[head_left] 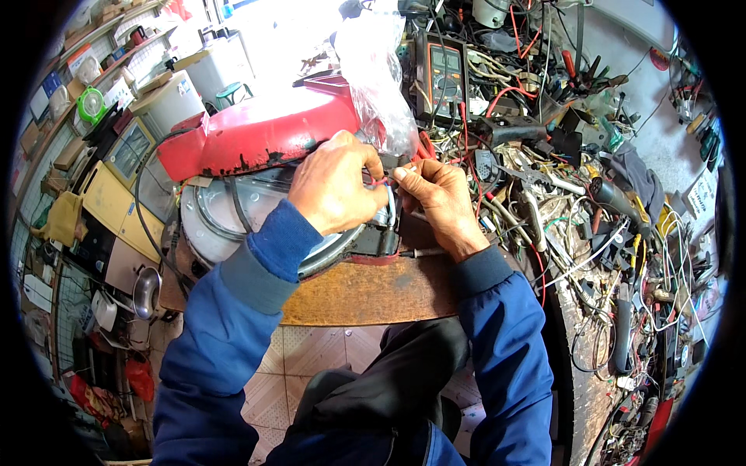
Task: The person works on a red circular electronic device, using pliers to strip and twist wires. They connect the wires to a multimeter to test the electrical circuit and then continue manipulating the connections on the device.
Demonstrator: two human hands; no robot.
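Cannot fully make out the thin wires [391,200] pinched by the left hand [338,184] and the right hand [443,198], too small and partly covered by fingers. Cannot see the part of the round grey housing [208,227] behind the left hand and beneath the red cover [272,128]. Cannot read the display [445,59] of the multimeter [447,87], too small. Loses detail in white glare beside the clear plastic bag [377,85]. Cannot separate single pieces in the cable tangle [594,256] at right. Loses both blue sleeves [210,365] at the lower edge.
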